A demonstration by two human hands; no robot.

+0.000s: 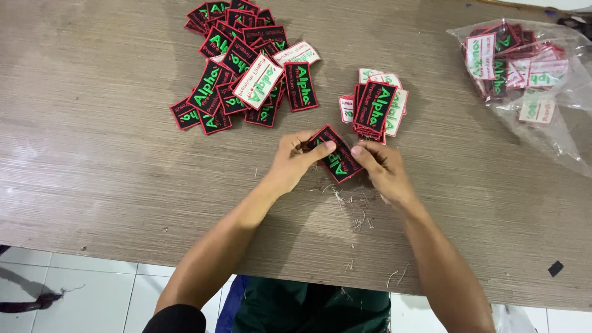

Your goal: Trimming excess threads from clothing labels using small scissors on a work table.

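While both hands pinch it, the embroidered patch (pixel 336 154) — a small black rectangle with red stitched border and green lettering — sits tilted between them, left hand (pixel 295 161) on its upper corner, right hand (pixel 381 169) on its lower edge, fingers closed on the cloth. Just beyond the fingers rises a neat stack of patches (pixel 374 106); farther left sprawls a loose heap (pixel 243 65). Thread trimmings (pixel 354 213) litter the wood-grain bench (pixel 92 154) below. Well to the right lies a crinkled clear plastic bag (pixel 542 105) holding more.
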